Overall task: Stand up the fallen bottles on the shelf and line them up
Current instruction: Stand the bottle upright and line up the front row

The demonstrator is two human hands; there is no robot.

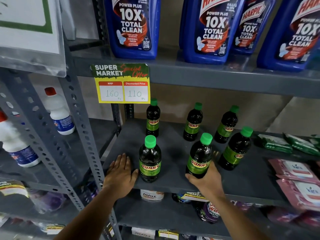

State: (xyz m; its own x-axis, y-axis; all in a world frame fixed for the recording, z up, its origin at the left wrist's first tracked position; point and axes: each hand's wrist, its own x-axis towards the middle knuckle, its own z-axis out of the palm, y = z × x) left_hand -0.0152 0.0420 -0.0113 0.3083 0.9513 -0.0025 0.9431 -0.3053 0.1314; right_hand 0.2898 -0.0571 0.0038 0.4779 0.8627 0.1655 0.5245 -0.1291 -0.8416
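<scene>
Head view: right hand (207, 179) grips front-middle bottle (199, 158) near shelf (173, 185) edge; left hand (120, 172) seemingly flat, empty.

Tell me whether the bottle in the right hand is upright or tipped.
Upright, leaning slightly. The bottle has its green cap on top and its base on the shelf, with the right hand wrapped around its lower part.
</scene>
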